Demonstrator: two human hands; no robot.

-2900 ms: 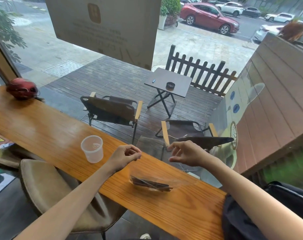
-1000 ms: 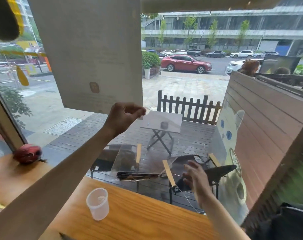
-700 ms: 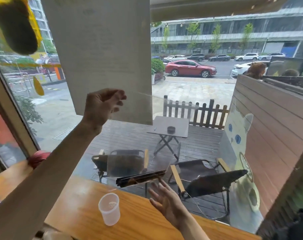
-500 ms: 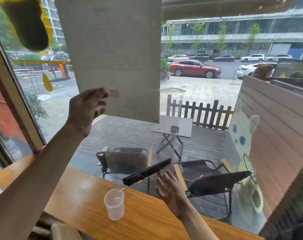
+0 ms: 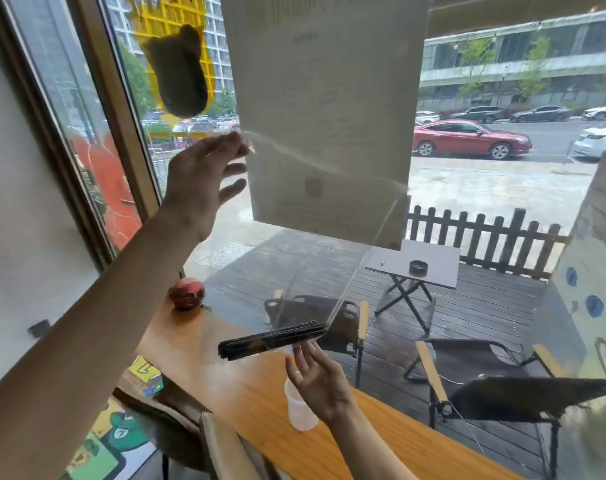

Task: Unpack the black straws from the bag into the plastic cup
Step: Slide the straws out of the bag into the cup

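Clear bag: held high, one top corner pinched by the left hand. Black straws: bundled at the bag's bottom, above the wooden counter. Right hand: fingers spread, empty, just beneath the bundle, partly covering the plastic cup.

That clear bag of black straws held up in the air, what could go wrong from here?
1. The left hand pinches only one top corner of the clear bag, so it might slip and drop.
2. The black straws lie sideways at the bag's bottom, above the wooden counter; if they spill out, they would likely miss the plastic cup.
3. The right hand is open just in front of the cup and might knock it over.
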